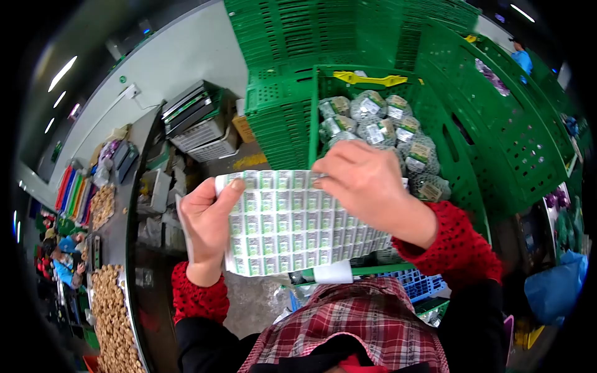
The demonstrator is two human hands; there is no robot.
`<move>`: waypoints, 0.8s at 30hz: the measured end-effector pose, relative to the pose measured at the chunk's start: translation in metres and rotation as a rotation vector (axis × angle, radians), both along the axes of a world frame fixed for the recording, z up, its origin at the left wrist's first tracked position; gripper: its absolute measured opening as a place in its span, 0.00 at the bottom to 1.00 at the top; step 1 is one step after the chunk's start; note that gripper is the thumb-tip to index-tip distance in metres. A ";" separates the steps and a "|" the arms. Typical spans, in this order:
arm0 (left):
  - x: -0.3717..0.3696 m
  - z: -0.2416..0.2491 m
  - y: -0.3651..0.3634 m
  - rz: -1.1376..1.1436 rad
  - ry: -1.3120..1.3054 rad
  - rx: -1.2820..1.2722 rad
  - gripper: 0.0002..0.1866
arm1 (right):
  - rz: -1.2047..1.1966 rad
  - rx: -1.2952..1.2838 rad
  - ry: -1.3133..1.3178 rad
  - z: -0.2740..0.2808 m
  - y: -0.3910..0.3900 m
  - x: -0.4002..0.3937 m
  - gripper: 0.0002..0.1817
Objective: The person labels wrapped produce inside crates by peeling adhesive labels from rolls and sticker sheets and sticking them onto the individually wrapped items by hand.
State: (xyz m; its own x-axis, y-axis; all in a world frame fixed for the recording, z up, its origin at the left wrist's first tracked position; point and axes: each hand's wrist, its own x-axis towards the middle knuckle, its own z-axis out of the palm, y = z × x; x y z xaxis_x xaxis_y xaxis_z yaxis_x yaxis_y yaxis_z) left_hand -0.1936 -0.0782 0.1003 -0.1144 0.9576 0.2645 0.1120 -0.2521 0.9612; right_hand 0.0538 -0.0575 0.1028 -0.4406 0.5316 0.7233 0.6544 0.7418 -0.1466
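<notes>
Both hands hold a label sheet (292,221) up at chest height: the left hand (205,227) pinches its left edge, the right hand (367,186) grips the top right. Thin and floppy, it looks best held by the edges. Behind it, a green crate (497,130) holds netted bags (379,124).
</notes>
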 end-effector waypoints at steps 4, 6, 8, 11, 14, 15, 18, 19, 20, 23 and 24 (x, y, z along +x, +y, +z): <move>0.000 -0.006 0.009 -0.039 -0.090 -0.112 0.07 | -0.077 0.096 -0.046 -0.017 -0.001 -0.003 0.05; 0.001 -0.010 0.014 -0.061 -0.130 -0.138 0.09 | -0.077 0.184 -0.087 -0.019 -0.004 -0.003 0.06; 0.000 -0.015 0.018 -0.089 -0.140 -0.165 0.09 | -0.093 0.230 -0.123 -0.021 -0.008 -0.001 0.06; 0.007 -0.020 0.025 -0.101 -0.158 -0.213 0.09 | -0.092 0.333 -0.151 -0.026 -0.009 0.002 0.06; 0.004 -0.029 0.034 -0.126 -0.178 -0.294 0.10 | -0.023 0.250 -0.136 -0.028 -0.011 0.005 0.11; 0.002 -0.033 0.035 -0.134 -0.185 -0.298 0.10 | 0.027 0.188 -0.054 -0.030 -0.007 0.012 0.10; -0.017 -0.048 0.039 0.009 -0.208 -0.289 0.09 | -0.225 -0.601 0.696 -0.045 0.028 0.084 0.08; -0.024 -0.048 0.035 0.032 -0.190 -0.261 0.09 | -0.444 -0.643 0.844 -0.055 0.046 0.125 0.11; -0.027 -0.052 0.031 0.035 -0.222 -0.245 0.09 | -0.673 -0.739 0.755 -0.071 0.054 0.163 0.13; -0.022 -0.055 0.027 0.047 -0.261 -0.272 0.08 | -0.918 -0.805 0.806 -0.130 0.076 0.206 0.13; -0.021 -0.057 0.028 0.029 -0.233 -0.269 0.08 | -0.919 -0.757 0.677 -0.150 0.085 0.214 0.15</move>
